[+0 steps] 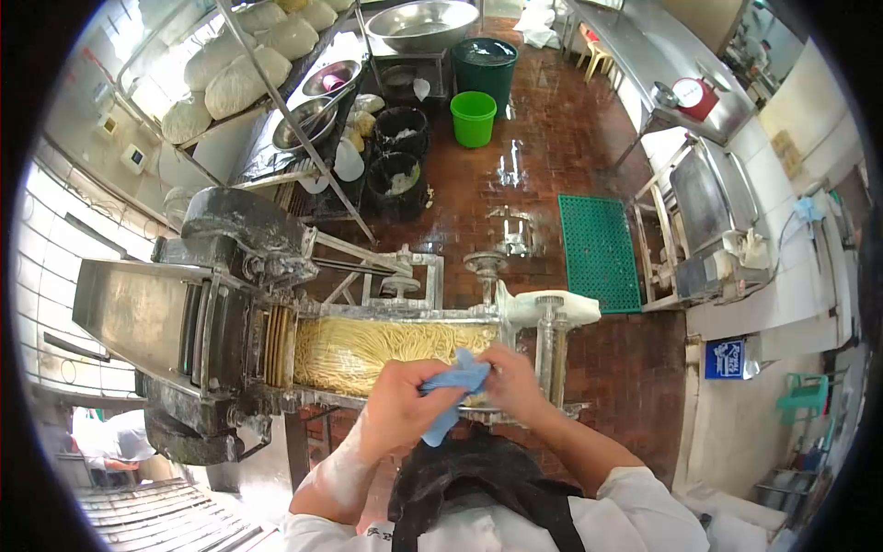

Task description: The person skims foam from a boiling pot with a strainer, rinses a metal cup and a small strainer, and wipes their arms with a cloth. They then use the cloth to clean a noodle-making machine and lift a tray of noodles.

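A crumpled light-blue cloth [457,378] is stretched between my two hands, above the near right end of the noodle machine [198,317]. My left hand [407,401] is closed around its left side, and a loose end hangs below the fingers. With bent fingers, my right hand [513,383] pinches the cloth's right side. Under and beyond my hands, thin yellow noodles [354,350] lie along the machine's bed, running out from the rollers on the left. My hands and the cloth cover part of the noodles. White flour-like powder marks my left forearm.
Black buckets [397,175], a green bucket [474,120] and a dark green bin [485,69] stand on the wet brick floor. A green mat [600,253] lies right of the machine. Filled bags [246,87] crowd a rack. Another person [115,437] is at lower left.
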The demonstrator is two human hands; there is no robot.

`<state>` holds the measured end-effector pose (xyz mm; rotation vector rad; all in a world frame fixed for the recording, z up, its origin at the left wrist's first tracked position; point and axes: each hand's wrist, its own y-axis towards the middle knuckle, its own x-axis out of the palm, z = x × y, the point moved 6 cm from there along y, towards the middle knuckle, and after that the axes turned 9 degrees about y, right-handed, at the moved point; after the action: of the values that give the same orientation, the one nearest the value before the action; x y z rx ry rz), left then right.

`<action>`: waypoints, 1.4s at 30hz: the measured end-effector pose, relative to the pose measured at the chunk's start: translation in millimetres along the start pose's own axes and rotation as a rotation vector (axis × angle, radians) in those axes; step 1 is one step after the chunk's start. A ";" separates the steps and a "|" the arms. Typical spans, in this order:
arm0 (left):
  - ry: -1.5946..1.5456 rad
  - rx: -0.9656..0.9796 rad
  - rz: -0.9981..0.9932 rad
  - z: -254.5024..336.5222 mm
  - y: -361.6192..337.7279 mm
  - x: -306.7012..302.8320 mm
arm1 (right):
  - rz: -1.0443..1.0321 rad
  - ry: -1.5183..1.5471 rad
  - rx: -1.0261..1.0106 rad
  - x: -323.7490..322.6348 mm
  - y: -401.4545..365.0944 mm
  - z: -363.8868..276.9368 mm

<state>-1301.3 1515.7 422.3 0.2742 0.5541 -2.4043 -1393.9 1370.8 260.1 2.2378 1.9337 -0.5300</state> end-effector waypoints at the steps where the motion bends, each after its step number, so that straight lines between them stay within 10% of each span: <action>1: -0.030 -0.006 0.005 -2.3 3.3 -9.9 | 0.048 -0.055 0.072 -9.0 4.0 14.0; 7: 0.183 0.086 -0.065 -10.9 51.5 3.3 | 0.191 0.328 -0.175 -21.5 15.2 -78.3; 12: 0.049 0.090 -0.276 -14.5 64.9 -4.3 | 0.261 0.242 -0.039 -15.7 41.3 15.3; 21: 0.237 0.233 0.434 -103.8 198.3 -109.4 | 0.412 -0.186 0.057 -156.6 103.6 135.7; 27: 0.222 0.209 0.055 -67.6 231.1 -47.9 | 0.107 -0.065 -0.153 -90.5 168.4 56.6; 37: 0.017 0.135 -0.241 -38.8 177.2 -44.5 | 0.441 -0.252 -0.468 -76.8 154.5 37.4; 42: -0.274 0.060 -0.105 -97.5 192.2 -65.5 | 0.235 0.372 0.002 -107.9 119.2 88.4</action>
<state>-1123.1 1461.2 295.7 -0.0613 0.3790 -2.5072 -1304.9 1221.6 200.9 2.6695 1.7723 -0.0876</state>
